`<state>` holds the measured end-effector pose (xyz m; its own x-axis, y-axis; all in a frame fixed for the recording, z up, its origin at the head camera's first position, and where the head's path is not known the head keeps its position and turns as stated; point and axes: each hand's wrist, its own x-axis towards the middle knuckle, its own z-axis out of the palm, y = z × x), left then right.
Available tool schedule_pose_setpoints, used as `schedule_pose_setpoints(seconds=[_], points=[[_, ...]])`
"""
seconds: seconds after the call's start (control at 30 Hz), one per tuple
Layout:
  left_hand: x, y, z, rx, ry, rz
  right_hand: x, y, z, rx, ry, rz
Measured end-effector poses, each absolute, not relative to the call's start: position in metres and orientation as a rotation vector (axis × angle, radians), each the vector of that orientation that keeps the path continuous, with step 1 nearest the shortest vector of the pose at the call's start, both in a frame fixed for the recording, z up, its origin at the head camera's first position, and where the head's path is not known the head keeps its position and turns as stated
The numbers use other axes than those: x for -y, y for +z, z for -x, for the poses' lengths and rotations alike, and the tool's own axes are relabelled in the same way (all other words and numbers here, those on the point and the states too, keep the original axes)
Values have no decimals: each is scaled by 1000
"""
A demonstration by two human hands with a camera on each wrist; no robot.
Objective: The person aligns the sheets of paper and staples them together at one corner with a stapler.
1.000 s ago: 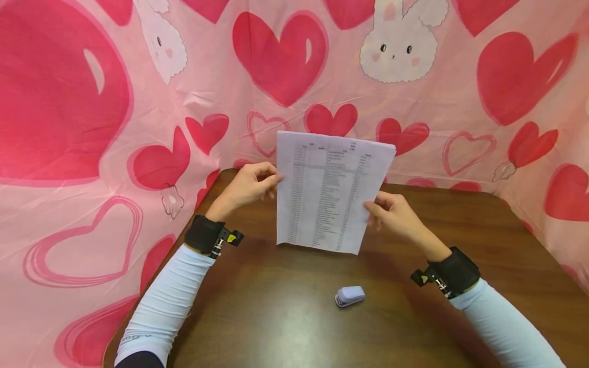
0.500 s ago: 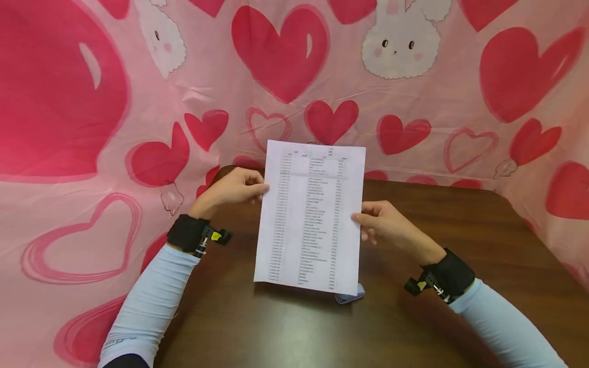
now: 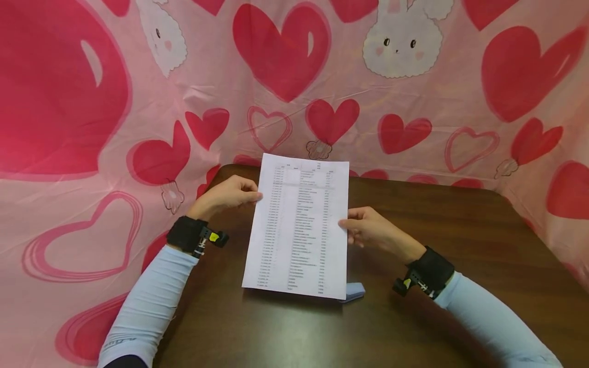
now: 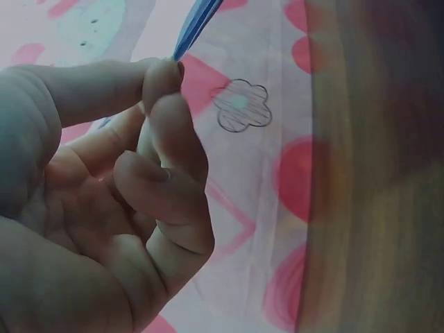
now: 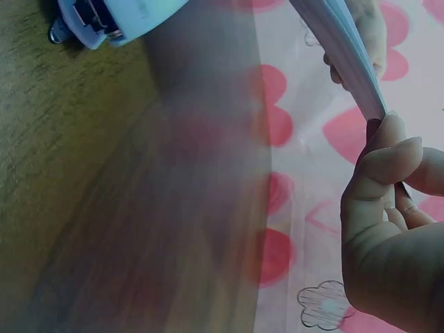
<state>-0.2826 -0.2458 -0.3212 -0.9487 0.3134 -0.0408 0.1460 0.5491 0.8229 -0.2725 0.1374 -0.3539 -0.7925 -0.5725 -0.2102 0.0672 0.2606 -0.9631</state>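
Observation:
A stack of printed paper sheets [image 3: 299,230] is held up, tilted, over the table, its text side facing the head camera. My left hand [image 3: 232,193] pinches its left edge between thumb and fingers; the left wrist view shows the fingertips meeting on the stack's thin edge [image 4: 198,26]. On the opposite edge, somewhat lower, my right hand [image 3: 375,230] pinches the sheets too. Several layers show edge-on in the right wrist view, where the paper [image 5: 343,52] runs up from the fingertips. A small pale lilac stapler [image 3: 354,291] lies on the table, partly hidden behind the paper's lower right corner.
The brown wooden table [image 3: 460,255] extends under and around the hands. Behind it and along the left and right hangs a pink cloth [image 3: 221,66] printed with hearts and rabbits. In the right wrist view, the stapler [image 5: 132,17] lies at the top left.
Both hands have brought the paper stack lower and to the left, and its bottom edge is now nearer the head camera. The stack now covers part of the stapler, which was fully visible before.

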Motion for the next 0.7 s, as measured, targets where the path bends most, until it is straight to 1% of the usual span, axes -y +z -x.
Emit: schedule_pose_setpoints(seconds=[0.23, 0.47, 0.7], points=[[247, -344, 291, -2616, 1327, -333, -132, -363, 278, -2006, -1560, 440], [244, -365, 295, -2591, 1293, -205, -127, -379, 283, -2014, -1507, 364], [247, -382, 295, -2552, 1236, -173, -121, -396, 282, -2018, -1473, 299]])
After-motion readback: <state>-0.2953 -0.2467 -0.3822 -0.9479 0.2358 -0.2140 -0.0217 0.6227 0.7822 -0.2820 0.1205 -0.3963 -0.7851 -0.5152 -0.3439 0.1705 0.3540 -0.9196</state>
